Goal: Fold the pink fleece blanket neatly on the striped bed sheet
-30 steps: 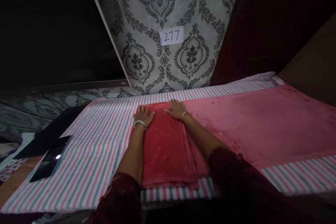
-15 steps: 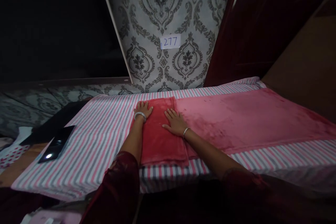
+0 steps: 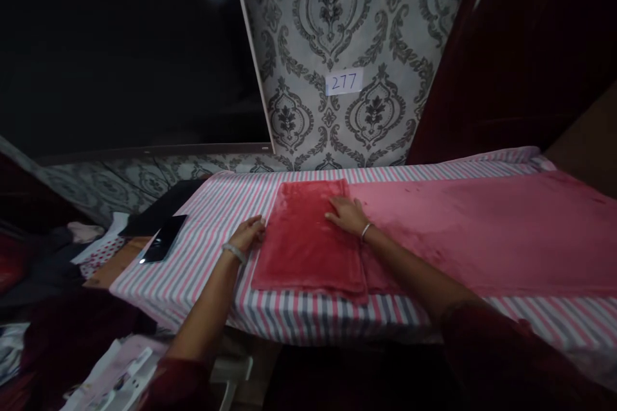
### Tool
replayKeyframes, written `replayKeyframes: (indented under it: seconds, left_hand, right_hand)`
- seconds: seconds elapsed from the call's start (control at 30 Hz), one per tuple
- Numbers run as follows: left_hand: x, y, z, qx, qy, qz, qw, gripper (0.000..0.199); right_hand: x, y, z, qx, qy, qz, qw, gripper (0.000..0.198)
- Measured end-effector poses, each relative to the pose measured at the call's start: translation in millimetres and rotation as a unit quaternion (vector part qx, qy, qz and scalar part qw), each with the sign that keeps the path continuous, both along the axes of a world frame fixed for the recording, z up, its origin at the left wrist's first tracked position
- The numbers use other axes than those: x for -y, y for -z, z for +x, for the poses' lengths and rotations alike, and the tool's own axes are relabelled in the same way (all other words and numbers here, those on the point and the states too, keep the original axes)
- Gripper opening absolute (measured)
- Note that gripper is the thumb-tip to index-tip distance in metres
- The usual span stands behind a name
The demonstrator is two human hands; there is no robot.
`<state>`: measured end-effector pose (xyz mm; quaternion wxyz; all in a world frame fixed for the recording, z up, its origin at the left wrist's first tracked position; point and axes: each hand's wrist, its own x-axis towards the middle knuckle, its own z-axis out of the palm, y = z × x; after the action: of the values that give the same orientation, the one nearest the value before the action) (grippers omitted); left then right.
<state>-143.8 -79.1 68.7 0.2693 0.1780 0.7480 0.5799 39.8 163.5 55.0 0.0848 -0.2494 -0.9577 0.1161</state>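
Observation:
A plush red blanket lies along the table, its left end doubled over into a darker red folded section (image 3: 308, 250). To the right, its paler pink side (image 3: 472, 225) is spread out flat. My right hand (image 3: 349, 213) rests on the upper right of the folded section, fingers stretched out and palm down. Just beside the fold's left edge is my left hand (image 3: 248, 234), low over the striped cloth (image 3: 207, 237). Its fingers are loosely bent and apart, with nothing visible in them; whether the fingertips touch the blanket's edge I cannot tell.
A black phone (image 3: 165, 239) lies on the striped cloth at the left. Behind the table, a large dark screen (image 3: 135, 64) and a paper marked 277 (image 3: 344, 81) are on the patterned wall. Papers and cloths (image 3: 116, 366) sit at the lower left.
My left hand has come off the folded section and moved toward me, to its left side. The right hand stays on the fold. The view has shifted left.

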Motion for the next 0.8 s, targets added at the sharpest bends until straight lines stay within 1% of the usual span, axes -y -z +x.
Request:
replayKeyframes:
  seconds: [0.07,0.1,0.17,0.23,0.37,0.43,0.53,0.63,0.73,0.8]
  left_hand:
    - [22.2,10.1,14.7,0.103,0.006,0.059,0.993,0.064]
    - [30.0,14.2,22.6,0.136,0.011,0.083,0.987,0.063]
    - [39.7,19.1,38.6,0.168,0.036,0.119,0.978,0.065]
    - [44.2,19.6,53.9,0.174,0.055,0.136,0.974,0.069]
    - [50.0,15.4,75.7,0.160,0.052,0.162,0.972,0.072]
    - [54.5,15.4,81.3,0.156,0.042,0.166,0.973,0.071]
    - [61.3,19.5,85.6,0.156,0.042,0.155,0.975,0.066]
    - [64.2,26.2,89.4,0.124,0.033,0.142,0.982,0.064]
    - [62.2,33.5,96.3,0.060,-0.001,0.130,0.990,0.068]
    - [59.0,38.5,102.6,0.027,-0.031,0.125,0.991,0.069]
  right_hand:
    - [-13.5,-11.2,-12.2,-0.032,-0.008,0.018,0.999,0.054]
    - [-20.4,-16.4,-20.4,-0.037,-0.016,0.023,0.999,0.053]
    - [-33.9,-24.2,-40.0,-0.028,-0.028,0.025,0.999,0.055]
    - [-46.8,-27.0,-61.9,-0.007,-0.026,0.017,1.000,0.059]
    - [-69.9,-20.2,-98.5,0.040,-0.021,-0.010,0.999,0.067]
    - [-79.6,-16.0,-109.4,0.062,-0.035,-0.025,0.997,0.065]
    - [-91.1,-14.7,-118.5,0.095,-0.059,-0.045,0.993,0.049]
    - [-97.1,-17.7,-124.0,0.125,-0.073,-0.059,0.988,0.037]
    - [-96.7,-17.9,-126.1,0.142,-0.087,-0.070,0.984,0.025]
    - [-93.8,-13.4,-124.0,0.134,-0.094,-0.072,0.984,0.015]
